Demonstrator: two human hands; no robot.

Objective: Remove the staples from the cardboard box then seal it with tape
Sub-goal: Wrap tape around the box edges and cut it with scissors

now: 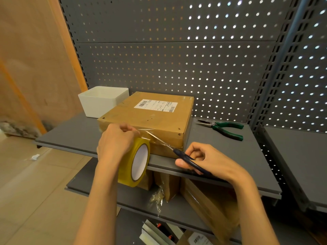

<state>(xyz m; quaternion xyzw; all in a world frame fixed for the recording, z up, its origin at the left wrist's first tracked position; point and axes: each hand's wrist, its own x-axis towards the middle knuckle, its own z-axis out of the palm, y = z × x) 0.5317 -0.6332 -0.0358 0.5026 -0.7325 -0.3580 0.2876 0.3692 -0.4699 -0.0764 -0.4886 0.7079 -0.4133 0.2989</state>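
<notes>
A flat cardboard box (150, 117) with a white shipping label lies on the grey shelf (74, 133). My left hand (115, 140) grips a roll of clear yellowish tape (136, 161) at the box's front edge, with a strip of tape stretched from the roll onto the box's front face. My right hand (203, 161) grips dark-handled scissors (178, 152), whose blades point up-left at the stretched strip next to the roll. Green-handled pliers (224, 129) lie on the shelf to the right of the box.
A white open bin (102, 101) stands at the back left, touching the box. A perforated grey back panel (177, 59) rises behind. On the lower shelf (141, 198) stand more cardboard boxes (203, 197) and a crumpled bit of clear plastic (157, 197).
</notes>
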